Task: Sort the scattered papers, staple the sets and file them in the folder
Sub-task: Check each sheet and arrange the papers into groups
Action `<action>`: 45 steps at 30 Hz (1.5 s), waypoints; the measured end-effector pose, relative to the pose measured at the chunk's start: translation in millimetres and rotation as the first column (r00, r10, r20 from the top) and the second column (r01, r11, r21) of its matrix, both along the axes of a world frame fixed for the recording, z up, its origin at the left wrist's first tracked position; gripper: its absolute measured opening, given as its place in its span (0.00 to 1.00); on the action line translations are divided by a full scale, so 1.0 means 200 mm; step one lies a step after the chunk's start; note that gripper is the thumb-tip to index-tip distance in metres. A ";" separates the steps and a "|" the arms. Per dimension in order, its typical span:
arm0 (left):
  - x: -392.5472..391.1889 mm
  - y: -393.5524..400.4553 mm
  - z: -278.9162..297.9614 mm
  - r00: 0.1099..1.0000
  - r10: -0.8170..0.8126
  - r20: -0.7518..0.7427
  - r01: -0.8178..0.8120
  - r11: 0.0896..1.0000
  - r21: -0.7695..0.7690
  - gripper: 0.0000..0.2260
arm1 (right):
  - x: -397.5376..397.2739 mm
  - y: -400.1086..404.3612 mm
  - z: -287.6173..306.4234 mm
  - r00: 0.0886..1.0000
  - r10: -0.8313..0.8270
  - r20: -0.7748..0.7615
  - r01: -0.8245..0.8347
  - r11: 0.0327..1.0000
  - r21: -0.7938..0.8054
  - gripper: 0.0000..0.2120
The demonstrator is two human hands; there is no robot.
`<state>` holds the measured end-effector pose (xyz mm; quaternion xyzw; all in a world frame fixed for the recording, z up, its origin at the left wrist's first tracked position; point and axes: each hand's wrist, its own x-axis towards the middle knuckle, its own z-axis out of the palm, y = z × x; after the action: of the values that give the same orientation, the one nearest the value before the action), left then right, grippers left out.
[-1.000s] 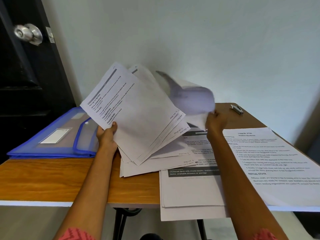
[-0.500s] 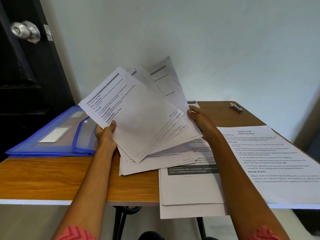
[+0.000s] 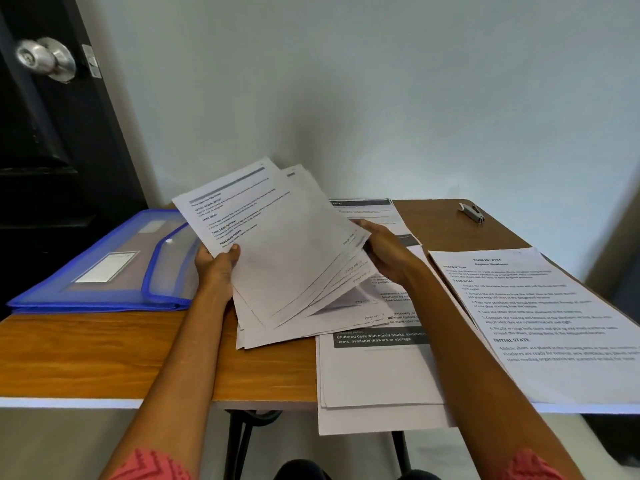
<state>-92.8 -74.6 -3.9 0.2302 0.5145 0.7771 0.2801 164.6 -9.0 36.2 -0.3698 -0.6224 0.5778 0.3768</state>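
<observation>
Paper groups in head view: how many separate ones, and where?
3. A fanned stack held up by both hands, left hand and right hand; a pile overhanging the table's near edge; a sheet lying at right. More may be hidden underneath.

Left hand (image 3: 217, 266), right hand (image 3: 382, 251) gripping.

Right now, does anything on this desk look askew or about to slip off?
Yes. The stack of sheets at the front hangs over the table edge and could slide off. The fanned papers held between the left hand and right hand are unaligned, corners splayed.
</observation>
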 end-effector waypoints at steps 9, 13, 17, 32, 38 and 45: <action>0.00 0.00 0.00 0.994 0.084 -0.069 -0.084 0.996 0.002 0.22 | 0.06 0.08 -0.07 0.880 -0.369 0.299 0.361 0.929 0.083 0.08; 0.00 0.00 0.00 0.994 0.086 -0.060 -0.086 0.996 -0.002 0.22 | 0.05 0.06 -0.07 0.877 -0.309 0.369 0.321 0.947 0.028 0.06; 0.00 0.00 0.01 0.995 0.103 -0.018 -0.103 0.994 0.021 0.22 | 0.05 0.06 -0.07 0.868 -0.257 0.425 0.278 0.961 0.012 0.06; -0.05 0.01 0.00 0.980 0.129 0.154 -0.139 0.989 0.055 0.22 | 0.03 0.04 -0.12 0.724 -0.372 0.581 0.225 0.923 0.311 0.17; -0.07 0.01 -0.01 0.985 0.108 0.135 -0.114 0.993 0.041 0.23 | 0.05 0.08 -0.12 0.666 -0.597 0.447 0.328 0.772 0.545 0.10; -0.06 0.00 0.00 0.983 0.096 0.154 -0.103 0.994 0.037 0.22 | 0.05 0.07 -0.06 0.891 -0.441 0.104 0.375 0.846 0.380 0.09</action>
<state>-104.2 -73.6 -4.8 0.1504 0.4852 0.8167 0.2739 174.8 5.1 23.8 -0.4738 -0.6542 0.3268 0.4907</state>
